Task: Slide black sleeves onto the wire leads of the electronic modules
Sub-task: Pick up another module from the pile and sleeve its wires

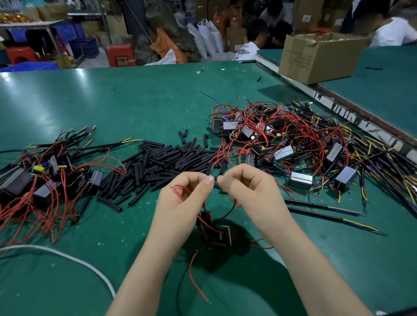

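Note:
My left hand [183, 201] and my right hand [250, 187] are raised side by side above the green table [94, 105], thumbs almost touching. The left fingers pinch a red wire lead [179, 193]. The right fingers pinch a thin black lead [229, 211]. Both leads run down to a small black electronic module [220, 233] hanging between my wrists. Another red lead [196, 280] dangles below it. A heap of loose black sleeves [161, 162] lies just beyond my hands. I cannot see a sleeve in either hand.
A pile of modules with sleeved leads [32, 181] lies on the left, and a tangled pile of modules with bare wires [303, 142] on the right. A cardboard box [320, 56] stands at the back right. A white cord [66, 257] curves across the near left. People sit beyond the table.

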